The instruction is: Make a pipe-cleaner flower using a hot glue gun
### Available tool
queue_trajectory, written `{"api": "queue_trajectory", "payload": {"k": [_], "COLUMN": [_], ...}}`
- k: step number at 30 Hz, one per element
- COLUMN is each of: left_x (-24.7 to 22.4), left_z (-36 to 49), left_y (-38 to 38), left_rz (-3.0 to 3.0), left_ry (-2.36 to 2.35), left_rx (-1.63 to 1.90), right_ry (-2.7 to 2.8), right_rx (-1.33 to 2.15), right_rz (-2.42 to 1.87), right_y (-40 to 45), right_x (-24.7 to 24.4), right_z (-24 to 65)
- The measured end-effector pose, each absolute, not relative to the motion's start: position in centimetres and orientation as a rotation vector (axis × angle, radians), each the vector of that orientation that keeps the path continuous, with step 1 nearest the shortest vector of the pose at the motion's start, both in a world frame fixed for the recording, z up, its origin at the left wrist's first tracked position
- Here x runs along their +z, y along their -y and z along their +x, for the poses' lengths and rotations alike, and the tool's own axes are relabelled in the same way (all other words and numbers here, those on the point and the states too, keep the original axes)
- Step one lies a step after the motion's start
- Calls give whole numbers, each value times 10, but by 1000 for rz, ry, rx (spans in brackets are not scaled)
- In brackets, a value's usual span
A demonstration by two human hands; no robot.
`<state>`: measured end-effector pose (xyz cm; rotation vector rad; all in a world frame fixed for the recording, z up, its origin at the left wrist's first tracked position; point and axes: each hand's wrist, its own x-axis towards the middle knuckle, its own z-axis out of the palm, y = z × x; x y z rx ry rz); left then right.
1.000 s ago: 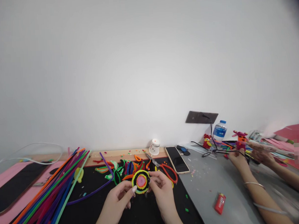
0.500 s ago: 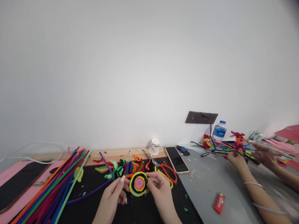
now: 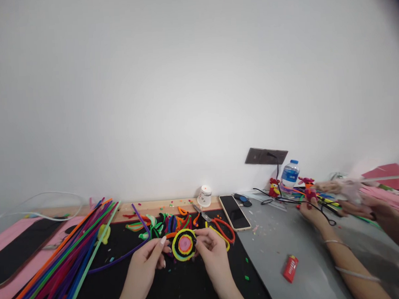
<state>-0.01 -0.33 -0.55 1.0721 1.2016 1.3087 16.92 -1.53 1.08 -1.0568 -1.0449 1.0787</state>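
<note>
One ringed disc (image 3: 182, 254) faces up above the black mat (image 3: 182, 289), its edge pinched by the right hand (image 3: 212, 251); the left hand (image 3: 150, 254) sits just beside it, contact unclear. The step looks like positioning the disc; moving it further calls for a steady rim grip.

We see a pink-centred disc (image 3: 184, 244) ringed orange, black and yellow, a black mat (image 3: 179, 287), a red lighter (image 3: 291, 269), and stems (image 3: 68, 255) in orange, blue, green and purple.
</note>
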Motion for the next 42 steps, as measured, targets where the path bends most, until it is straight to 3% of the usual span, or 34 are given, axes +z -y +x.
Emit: {"api": "queue_trajectory", "payload": {"k": [14, 30, 42], "left_x": [-5, 2, -7], "left_z": [-4, 1, -2], "left_y": [3, 9, 1], "left_rz": [1281, 1056, 1136], "left_ry": [-1300, -1396, -1241], "left_rx": [1261, 1277, 1333], "right_ry": [1057, 1064, 1056], "right_rx": [1076, 1084, 1087], "right_rz": [-1049, -1058, -1058], "right_y": [15, 15, 15], "right_x": [5, 8, 6], "right_z": [170, 169, 168]}}
